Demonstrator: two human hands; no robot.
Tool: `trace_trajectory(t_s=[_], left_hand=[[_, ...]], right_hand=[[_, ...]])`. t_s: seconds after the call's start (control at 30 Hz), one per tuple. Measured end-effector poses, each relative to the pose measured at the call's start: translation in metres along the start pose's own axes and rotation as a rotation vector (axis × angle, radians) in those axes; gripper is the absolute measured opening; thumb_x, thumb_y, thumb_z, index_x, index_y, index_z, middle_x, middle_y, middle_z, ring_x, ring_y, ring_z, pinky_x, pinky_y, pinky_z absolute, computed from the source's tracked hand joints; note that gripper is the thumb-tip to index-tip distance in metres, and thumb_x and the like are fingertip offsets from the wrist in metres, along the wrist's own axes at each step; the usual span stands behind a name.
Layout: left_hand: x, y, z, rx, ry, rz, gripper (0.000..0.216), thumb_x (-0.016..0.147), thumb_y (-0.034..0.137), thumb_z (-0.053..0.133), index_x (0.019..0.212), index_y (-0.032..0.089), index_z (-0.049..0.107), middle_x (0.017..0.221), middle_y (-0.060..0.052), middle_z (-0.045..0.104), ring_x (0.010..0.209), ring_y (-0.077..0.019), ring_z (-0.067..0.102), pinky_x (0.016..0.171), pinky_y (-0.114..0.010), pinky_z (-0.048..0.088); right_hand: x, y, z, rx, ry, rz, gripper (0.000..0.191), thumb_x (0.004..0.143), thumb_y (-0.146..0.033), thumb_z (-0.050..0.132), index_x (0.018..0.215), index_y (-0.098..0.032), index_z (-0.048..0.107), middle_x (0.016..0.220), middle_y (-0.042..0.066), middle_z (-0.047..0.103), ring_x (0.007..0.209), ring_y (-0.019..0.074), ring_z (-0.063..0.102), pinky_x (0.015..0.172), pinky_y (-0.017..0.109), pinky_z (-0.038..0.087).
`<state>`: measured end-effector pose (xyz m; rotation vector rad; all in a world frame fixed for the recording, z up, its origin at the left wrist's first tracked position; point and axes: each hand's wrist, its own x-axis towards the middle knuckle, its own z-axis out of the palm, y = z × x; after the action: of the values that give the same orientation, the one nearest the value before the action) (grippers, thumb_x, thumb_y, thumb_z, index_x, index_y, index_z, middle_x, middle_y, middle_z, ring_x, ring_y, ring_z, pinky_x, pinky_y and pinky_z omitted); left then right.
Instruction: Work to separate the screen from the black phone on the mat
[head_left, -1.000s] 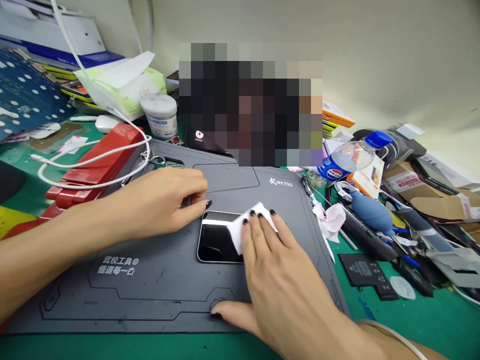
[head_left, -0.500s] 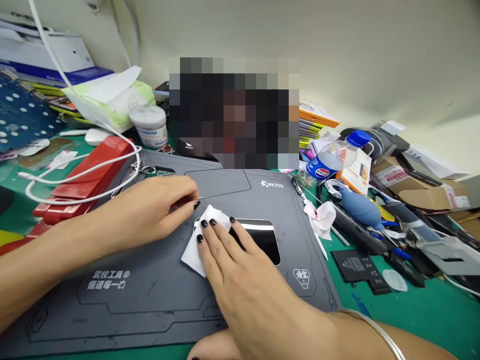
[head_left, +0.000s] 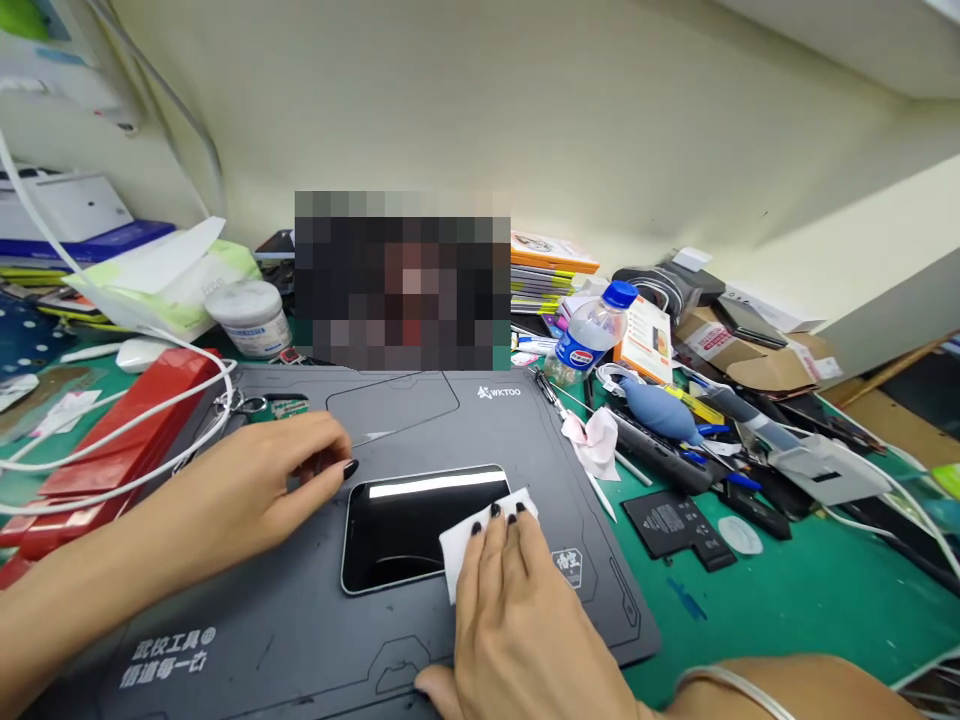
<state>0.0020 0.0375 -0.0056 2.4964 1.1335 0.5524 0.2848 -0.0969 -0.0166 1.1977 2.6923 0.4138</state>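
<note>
A phone (head_left: 405,535) with a glossy black screen and light frame lies face up on the dark grey work mat (head_left: 300,640). My right hand (head_left: 517,610) lies across the phone's right end, its outstretched fingers pressing a folded white wipe (head_left: 459,552) flat beneath them. The wipe covers that end of the screen. Its thumb is apart from the fingers and rests lower on the mat. Just off the phone's upper left corner, my left hand (head_left: 292,475) is loosely curled, with a gap between thumb and fingers and nothing seen in it.
Right of the mat are a battery (head_left: 679,530), a blue air blower (head_left: 660,408), a crumpled tissue (head_left: 592,440) and a bottle (head_left: 592,335). On the left lie a red tool (head_left: 127,430), a looped white cable (head_left: 112,435) and a paste jar (head_left: 249,318). Behind the mat, an area is pixelated.
My right hand has slid the wipe from the phone's left end to its right end, uncovering the left part of the screen. The camera view has shifted; my left hand stays near the left end.
</note>
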Motion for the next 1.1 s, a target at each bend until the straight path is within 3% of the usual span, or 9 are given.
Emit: trace_trajectory(t_s=[0.07, 0.13, 0.27, 0.33, 0.47, 0.57, 0.8, 1.0, 1.1], left_hand=[[0.0, -0.002, 0.0, -0.005, -0.029, 0.018, 0.029, 0.113, 0.044, 0.055, 0.094, 0.03, 0.071, 0.085, -0.001, 0.078, 0.068, -0.0211, 0.071, 0.066, -0.029, 0.058], [0.0, -0.003, 0.0, -0.005, -0.039, 0.019, 0.029, 0.114, 0.044, 0.054, 0.095, 0.03, 0.071, 0.085, -0.001, 0.077, 0.068, -0.0208, 0.071, 0.066, -0.029, 0.057], [-0.001, -0.004, 0.002, -0.003, -0.048, 0.005, 0.031, 0.115, 0.045, 0.05, 0.097, 0.029, 0.069, 0.086, -0.001, 0.076, 0.069, -0.021, 0.07, 0.068, -0.031, 0.056], [-0.004, -0.004, 0.005, -0.002, -0.071, 0.007, 0.03, 0.114, 0.048, 0.054, 0.1, 0.029, 0.071, 0.09, -0.002, 0.077, 0.074, -0.022, 0.073, 0.072, -0.033, 0.058], [-0.012, -0.003, 0.013, 0.023, -0.109, 0.025, 0.031, 0.097, 0.054, 0.078, 0.117, 0.029, 0.079, 0.117, -0.005, 0.082, 0.099, -0.0284, 0.081, 0.087, -0.039, 0.063], [-0.019, 0.0, 0.02, 0.057, -0.138, 0.036, 0.058, 0.077, 0.049, 0.097, 0.129, 0.028, 0.08, 0.133, -0.009, 0.081, 0.113, -0.0358, 0.082, 0.095, -0.045, 0.066], [-0.024, 0.005, 0.019, 0.072, -0.197, 0.065, 0.054, 0.079, 0.035, 0.088, 0.131, 0.026, 0.079, 0.136, -0.01, 0.081, 0.118, -0.0348, 0.084, 0.097, -0.045, 0.071], [-0.023, 0.004, 0.012, 0.049, -0.203, 0.101, 0.048, 0.083, 0.034, 0.082, 0.13, 0.025, 0.076, 0.131, -0.008, 0.083, 0.116, -0.0313, 0.087, 0.093, -0.039, 0.073], [-0.019, 0.007, 0.013, 0.056, -0.178, 0.104, 0.046, 0.082, 0.035, 0.081, 0.126, 0.025, 0.075, 0.122, -0.008, 0.083, 0.105, -0.0303, 0.086, 0.087, -0.039, 0.072]], right_hand=[[0.002, 0.001, -0.002, -0.02, 0.07, -0.061, 0.048, 0.112, -0.035, 0.074, 0.134, 0.006, 0.086, 0.125, 0.038, 0.089, 0.106, 0.0478, 0.09, 0.092, 0.065, 0.07], [0.011, 0.006, -0.014, -0.027, 0.069, -0.127, 0.036, 0.107, -0.021, 0.071, 0.127, 0.004, 0.087, 0.111, 0.034, 0.091, 0.092, 0.0423, 0.088, 0.086, 0.06, 0.068], [0.03, 0.041, -0.05, 0.13, -0.225, -0.13, 0.007, 0.097, -0.01, 0.08, 0.097, -0.014, 0.085, 0.081, 0.014, 0.084, 0.073, 0.0311, 0.08, 0.073, 0.045, 0.063], [0.033, 0.072, -0.062, 0.182, -0.228, -0.189, 0.015, 0.088, -0.006, 0.087, 0.096, -0.019, 0.084, 0.089, 0.009, 0.086, 0.076, 0.0281, 0.08, 0.078, 0.042, 0.063], [0.029, 0.136, -0.066, 0.701, -0.169, -0.304, 0.021, 0.1, -0.008, 0.084, 0.1, -0.029, 0.087, 0.095, -0.003, 0.089, 0.087, 0.0179, 0.082, 0.085, 0.028, 0.059], [0.027, 0.163, -0.061, 0.603, 0.136, 0.043, 0.033, 0.104, 0.001, 0.057, 0.091, -0.02, 0.08, 0.095, 0.009, 0.086, 0.092, 0.0238, 0.079, 0.085, 0.035, 0.056], [0.012, 0.175, -0.074, 0.494, 0.295, 0.035, 0.021, 0.106, -0.018, 0.062, 0.095, -0.023, 0.079, 0.099, 0.006, 0.087, 0.094, 0.0242, 0.08, 0.082, 0.036, 0.057], [0.008, 0.177, -0.077, 0.468, 0.144, 0.077, 0.019, 0.104, -0.017, 0.067, 0.092, -0.022, 0.08, 0.092, 0.002, 0.086, 0.076, 0.0186, 0.075, 0.07, 0.032, 0.049], [0.015, 0.168, -0.073, 0.51, 0.219, 0.119, 0.021, 0.103, -0.011, 0.067, 0.089, -0.022, 0.079, 0.088, 0.002, 0.085, 0.075, 0.0171, 0.073, 0.07, 0.03, 0.047]])
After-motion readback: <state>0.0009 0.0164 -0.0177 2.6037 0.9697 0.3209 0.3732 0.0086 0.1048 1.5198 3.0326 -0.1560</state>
